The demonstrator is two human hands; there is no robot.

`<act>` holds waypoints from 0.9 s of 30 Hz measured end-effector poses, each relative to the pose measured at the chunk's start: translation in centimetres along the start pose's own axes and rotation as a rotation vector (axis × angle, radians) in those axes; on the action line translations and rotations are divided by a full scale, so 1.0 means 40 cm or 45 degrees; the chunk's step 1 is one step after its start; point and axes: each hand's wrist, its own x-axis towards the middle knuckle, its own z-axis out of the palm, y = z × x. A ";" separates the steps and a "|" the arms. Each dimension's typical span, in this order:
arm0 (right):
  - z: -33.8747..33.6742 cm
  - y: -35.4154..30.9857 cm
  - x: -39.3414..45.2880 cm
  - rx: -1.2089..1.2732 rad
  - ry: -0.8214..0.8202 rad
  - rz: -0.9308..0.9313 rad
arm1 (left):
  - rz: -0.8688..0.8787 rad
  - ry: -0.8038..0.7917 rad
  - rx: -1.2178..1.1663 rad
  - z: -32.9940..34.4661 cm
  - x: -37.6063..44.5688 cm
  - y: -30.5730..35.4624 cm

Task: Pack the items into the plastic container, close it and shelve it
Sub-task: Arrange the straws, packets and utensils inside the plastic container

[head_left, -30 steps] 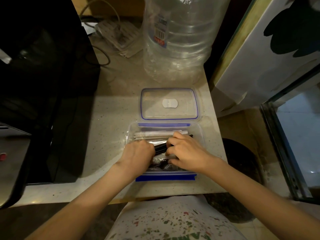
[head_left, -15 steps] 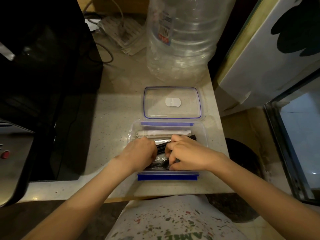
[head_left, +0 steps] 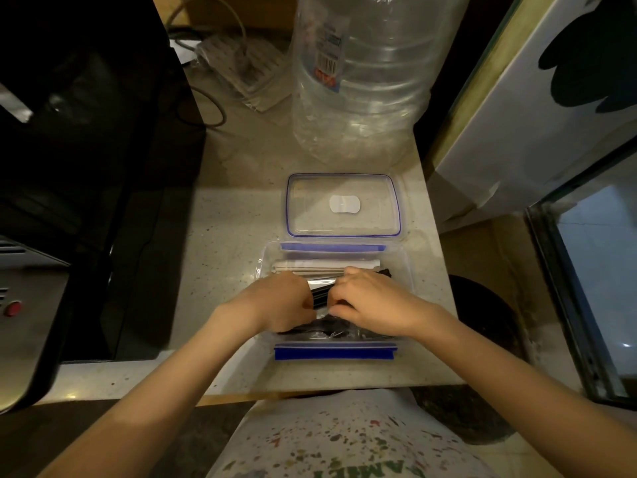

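A clear plastic container (head_left: 404, 270) with blue clip flaps stands on the counter near its front edge. Its clear lid (head_left: 343, 204), edged in blue, lies flat just behind it. Inside are pale wrapped sticks (head_left: 324, 265) along the far side and dark foil packets (head_left: 331, 327) nearer me. My left hand (head_left: 279, 301) and my right hand (head_left: 370, 300) are both down inside the container, fingers curled onto a dark packet (head_left: 320, 294) between them. The hands hide most of the contents.
A big clear water bottle (head_left: 362, 81) stands behind the lid. A black appliance (head_left: 86, 167) fills the left side, with cables and a power strip (head_left: 241, 63) at the back. A white cabinet (head_left: 534, 108) and a glass tank (head_left: 593, 270) lie to the right.
Both hands have stayed in the container and drawn slightly closer together over the dark packets. The container and lid have not moved.
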 end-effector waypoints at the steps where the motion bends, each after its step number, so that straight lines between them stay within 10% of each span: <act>1: 0.006 -0.002 0.002 -0.040 -0.007 -0.004 | 0.026 0.018 0.051 0.005 -0.001 0.001; 13: -0.049 0.049 -0.032 -0.063 0.257 0.079 | -0.092 0.270 0.331 0.055 0.001 0.023; 27: -0.032 0.043 -0.032 -0.103 0.073 0.167 | -0.069 0.492 0.129 0.040 0.049 0.022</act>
